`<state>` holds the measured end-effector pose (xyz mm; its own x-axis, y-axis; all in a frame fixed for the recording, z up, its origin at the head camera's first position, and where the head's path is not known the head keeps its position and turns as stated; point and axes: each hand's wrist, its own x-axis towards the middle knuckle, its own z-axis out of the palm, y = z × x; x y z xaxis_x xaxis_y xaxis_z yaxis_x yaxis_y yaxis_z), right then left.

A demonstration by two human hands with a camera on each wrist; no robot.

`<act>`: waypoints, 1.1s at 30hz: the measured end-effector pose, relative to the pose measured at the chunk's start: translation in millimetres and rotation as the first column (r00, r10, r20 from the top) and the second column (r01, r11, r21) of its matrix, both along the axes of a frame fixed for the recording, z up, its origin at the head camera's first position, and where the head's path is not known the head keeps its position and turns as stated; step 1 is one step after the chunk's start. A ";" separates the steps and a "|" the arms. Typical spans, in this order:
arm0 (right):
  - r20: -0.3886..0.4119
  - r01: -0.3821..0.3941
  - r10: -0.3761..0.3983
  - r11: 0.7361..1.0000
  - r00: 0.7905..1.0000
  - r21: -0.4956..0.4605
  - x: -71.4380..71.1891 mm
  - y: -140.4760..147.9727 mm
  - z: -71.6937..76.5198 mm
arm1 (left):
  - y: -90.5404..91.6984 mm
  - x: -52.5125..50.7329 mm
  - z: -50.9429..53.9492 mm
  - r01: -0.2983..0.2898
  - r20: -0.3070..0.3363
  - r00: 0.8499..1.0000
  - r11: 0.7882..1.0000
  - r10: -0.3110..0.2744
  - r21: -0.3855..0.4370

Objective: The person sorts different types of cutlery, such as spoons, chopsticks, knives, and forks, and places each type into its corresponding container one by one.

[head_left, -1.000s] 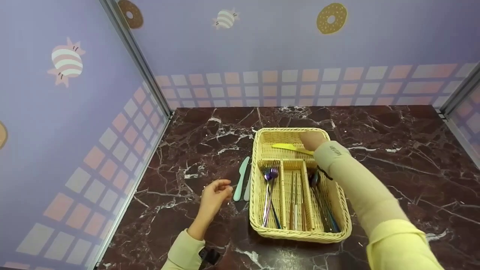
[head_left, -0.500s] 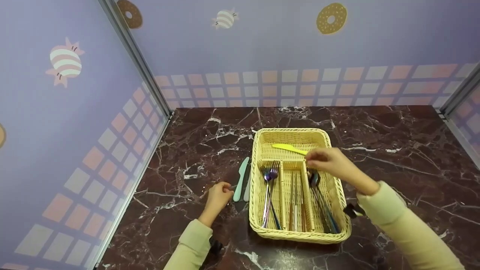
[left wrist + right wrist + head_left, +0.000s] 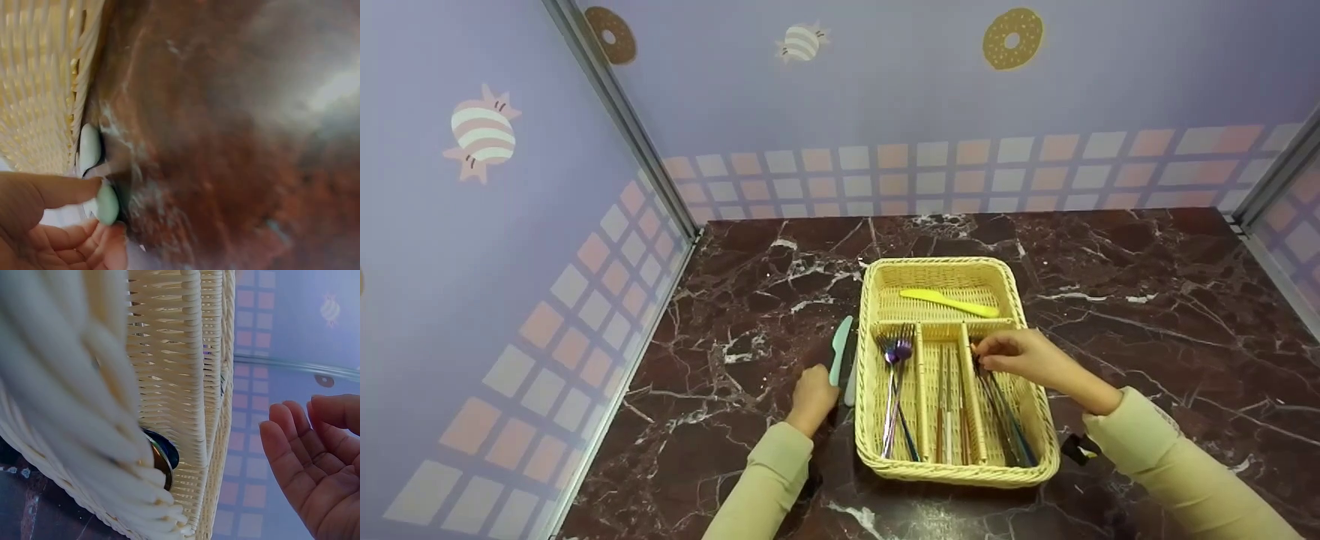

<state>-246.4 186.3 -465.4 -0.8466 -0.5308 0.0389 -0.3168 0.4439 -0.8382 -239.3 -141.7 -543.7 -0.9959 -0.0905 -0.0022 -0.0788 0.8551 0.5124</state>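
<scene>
Beside the wicker basket [image 3: 957,474], my left hand [image 3: 814,396] pinches the handle of a mint-green knife [image 3: 842,343]; the left wrist view shows thumb and fingers at the handle end [image 3: 107,203]. A pale grey-white knife [image 3: 850,388] lies between it and the basket wall, partly hidden. Over the basket's right compartment hovers my right hand [image 3: 1027,364], fingers loosely bent with nothing between them. Beneath it are dark spoons [image 3: 1011,427], their bowls mostly covered by the hand in the head view. A yellow knife [image 3: 949,302] lies in the far compartment.
Purple-tinted forks [image 3: 896,375] fill the basket's left compartment. Several chopsticks [image 3: 949,405] lie in the middle one. Dark marbled tabletop [image 3: 735,315] surrounds the basket, with patterned panels [image 3: 840,97] standing behind and at the sides.
My right hand has drawn back from the far compartment to above the spoons, leaving the yellow knife lying there. My left hand has moved right and taken hold of the mint-green knife.
</scene>
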 end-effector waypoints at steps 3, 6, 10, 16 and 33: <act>0.005 0.002 -0.002 1.000 1.000 -0.008 0.3 -0.5 -3.1 | -1.1 -0.1 0.6 -0.051 0.040 0.998 0.998 0.049 0.040; 0.004 -0.003 0.003 1.000 1.000 -0.007 0.2 -0.8 -6.1 | -3.0 -1.8 1.7 -0.068 0.075 0.995 0.994 0.062 0.086; 0.044 -0.011 0.012 1.000 0.999 -0.029 0.1 -0.7 -9.7 | -6.4 -3.3 1.3 -0.071 0.121 0.991 0.987 0.054 0.141; 0.076 -0.013 0.015 0.999 0.997 -0.030 -0.2 0.3 -11.4 | -10.9 -2.5 4.0 -0.074 0.122 0.991 0.973 0.048 0.219; 0.048 0.081 -0.075 0.988 0.996 -0.134 -2.4 -37.4 21.5 | 33.9 13.2 93.6 0.074 -0.062 0.997 0.699 -0.043 0.711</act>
<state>-248.8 149.0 -443.9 -0.8877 -0.4552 0.0689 -0.2484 0.3476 -0.9042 -226.1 -107.8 -450.1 -0.9998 -0.0188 -0.0041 -0.0084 0.2355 0.9718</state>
